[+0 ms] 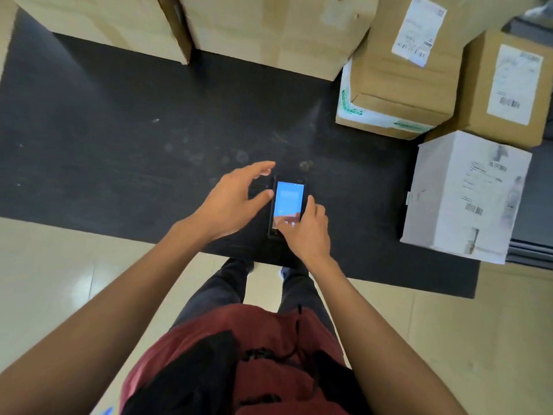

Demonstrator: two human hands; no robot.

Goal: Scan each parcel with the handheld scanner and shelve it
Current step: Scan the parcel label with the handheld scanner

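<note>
One scanner in the right hand, its long axis pointing away, screen up. The left hand is spread wide beside it. Three labelled parcels sit right of the hands.

No lettering can be read. White shipping labels with barcodes sit on a tall brown cardboard box, a second brown cardboard box and a white cardboard box, all print blurred. The black handheld scanner's blue screen shows no legible text.
</note>
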